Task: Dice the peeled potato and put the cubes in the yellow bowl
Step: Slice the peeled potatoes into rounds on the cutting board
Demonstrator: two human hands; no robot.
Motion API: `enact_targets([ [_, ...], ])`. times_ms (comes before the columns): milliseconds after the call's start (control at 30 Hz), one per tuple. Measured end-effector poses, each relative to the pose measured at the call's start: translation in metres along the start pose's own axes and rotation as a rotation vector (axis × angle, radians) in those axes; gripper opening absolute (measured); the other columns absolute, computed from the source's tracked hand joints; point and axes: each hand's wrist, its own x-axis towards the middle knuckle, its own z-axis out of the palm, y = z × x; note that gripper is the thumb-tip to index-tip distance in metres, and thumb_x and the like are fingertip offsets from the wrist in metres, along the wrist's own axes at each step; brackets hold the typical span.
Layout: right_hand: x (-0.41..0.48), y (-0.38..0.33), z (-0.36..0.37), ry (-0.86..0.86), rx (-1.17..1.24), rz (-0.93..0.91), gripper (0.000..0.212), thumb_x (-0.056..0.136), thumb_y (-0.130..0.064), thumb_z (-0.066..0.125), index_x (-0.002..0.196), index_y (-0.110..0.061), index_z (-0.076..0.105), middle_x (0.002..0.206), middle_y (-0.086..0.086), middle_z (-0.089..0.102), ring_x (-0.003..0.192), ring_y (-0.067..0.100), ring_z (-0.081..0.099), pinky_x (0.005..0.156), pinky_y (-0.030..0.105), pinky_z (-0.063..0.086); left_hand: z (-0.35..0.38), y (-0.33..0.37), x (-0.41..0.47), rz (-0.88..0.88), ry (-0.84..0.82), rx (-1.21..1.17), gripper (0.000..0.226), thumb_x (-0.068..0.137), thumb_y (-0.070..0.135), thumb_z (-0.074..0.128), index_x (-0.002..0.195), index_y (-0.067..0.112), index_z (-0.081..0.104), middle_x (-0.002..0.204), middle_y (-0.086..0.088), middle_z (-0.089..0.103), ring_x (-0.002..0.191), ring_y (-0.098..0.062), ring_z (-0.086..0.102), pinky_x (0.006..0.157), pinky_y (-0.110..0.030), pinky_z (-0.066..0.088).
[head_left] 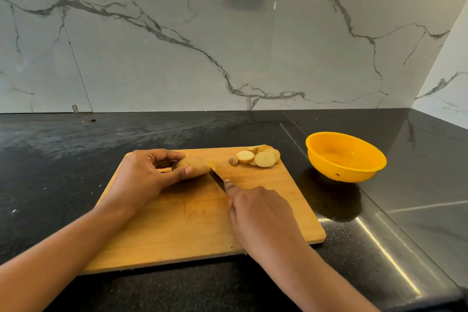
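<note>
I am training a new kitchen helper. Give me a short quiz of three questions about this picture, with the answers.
1. True or false: the yellow bowl holds no potato pieces yet.
2. Where do the cut slices lie? A. in the bowl. B. on the far right part of the cutting board. C. on the dark countertop.
3. Fill the gap: the left hand holds the ____ while the right hand holds the knife.
Key: 1 true; 2 B; 3 potato.
</note>
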Motion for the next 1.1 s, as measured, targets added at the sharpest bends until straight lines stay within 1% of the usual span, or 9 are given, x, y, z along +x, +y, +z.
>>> enact_targets([
  [100,0.002,0.012,-0.001,0.065,0.086,0.077,0.048,0.102,-0.031,0.038,0.149,-0.029,0.028,0.106,-0.004,0.063,0.088,0.012,0.057,0.071,0.027,0.049,0.002,0.002,0.001,0.016,-0.046,0.006,0.04,0.055,0.046,0.074,0.093,0.036,0.068,0.092,0.024,0.062,0.082,0.015,0.054,0.068,-0.006,0.037],
  [167,0.002,0.018,-0.005,0.128,0.14,0.12,0.044,0.101,-0.032,0.04,0.145,-0.03,0.036,0.108,-0.007,0.065,0.084,0.008,0.058,0.072,0.024,0.051,0.001,0.0,0.002,0.021,-0.067,0.008,0.04,0.055,0.045,0.075,0.094,0.037,0.067,0.095,0.024,0.061,0.085,0.013,0.052,0.069,-0.007,0.037],
  [267,0.0,0.021,-0.013,0.155,0.205,0.137,0.044,0.101,-0.032,0.041,0.145,-0.031,0.038,0.117,-0.01,0.064,0.078,0.003,0.051,0.06,0.012,0.04,0.0,-0.003,0.004,0.023,-0.096,0.005,0.041,0.055,0.044,0.074,0.094,0.037,0.066,0.099,0.023,0.062,0.089,0.011,0.052,0.07,-0.009,0.037],
  [333,-0.001,0.021,-0.019,0.155,0.241,0.142,0.043,0.101,-0.032,0.042,0.144,-0.033,0.038,0.118,-0.011,0.064,0.074,0.002,0.047,0.053,0.011,0.033,0.001,-0.005,0.005,0.02,-0.103,0.002,0.041,0.055,0.044,0.075,0.095,0.037,0.067,0.101,0.021,0.063,0.091,0.01,0.053,0.072,-0.01,0.037],
  [467,-0.002,0.011,-0.02,0.137,0.27,0.085,0.041,0.1,-0.032,0.043,0.141,-0.035,0.042,0.108,-0.012,0.066,0.067,0.003,0.049,0.055,0.014,0.037,0.001,-0.008,0.007,0.012,-0.109,0.0,0.043,0.054,0.045,0.077,0.095,0.035,0.068,0.101,0.017,0.066,0.095,0.006,0.056,0.072,-0.011,0.038],
  [567,-0.003,-0.001,-0.018,0.151,0.248,0.043,0.044,0.1,-0.032,0.042,0.144,-0.035,0.038,0.117,-0.01,0.064,0.09,0.008,0.058,0.074,0.023,0.05,0.002,-0.008,0.008,0.007,-0.09,0.007,0.044,0.051,0.047,0.077,0.093,0.036,0.069,0.098,0.015,0.067,0.093,0.006,0.057,0.071,-0.01,0.038],
  [633,-0.001,-0.006,-0.016,0.14,0.222,0.034,0.046,0.1,-0.033,0.042,0.146,-0.034,0.033,0.118,-0.01,0.063,0.097,0.01,0.058,0.08,0.027,0.051,0.002,-0.007,0.008,0.004,-0.086,0.015,0.042,0.051,0.047,0.076,0.091,0.036,0.068,0.096,0.016,0.066,0.091,0.007,0.055,0.07,-0.01,0.036],
  [900,0.008,-0.013,-0.01,0.135,0.17,0.049,0.046,0.101,-0.031,0.041,0.146,-0.031,0.034,0.107,-0.007,0.064,0.091,0.01,0.058,0.075,0.027,0.051,0.002,-0.003,0.007,0.02,-0.079,0.021,0.042,0.05,0.047,0.075,0.09,0.032,0.069,0.093,0.019,0.064,0.087,0.008,0.055,0.068,-0.009,0.035],
  [1100,0.011,-0.014,-0.008,0.093,0.079,0.036,0.049,0.101,-0.025,0.044,0.148,-0.029,0.029,0.109,-0.004,0.063,0.093,0.013,0.057,0.07,0.027,0.047,0.002,-0.004,0.007,0.019,-0.082,0.03,0.042,0.051,0.047,0.075,0.09,0.032,0.069,0.093,0.017,0.065,0.087,0.008,0.055,0.067,-0.009,0.035],
])
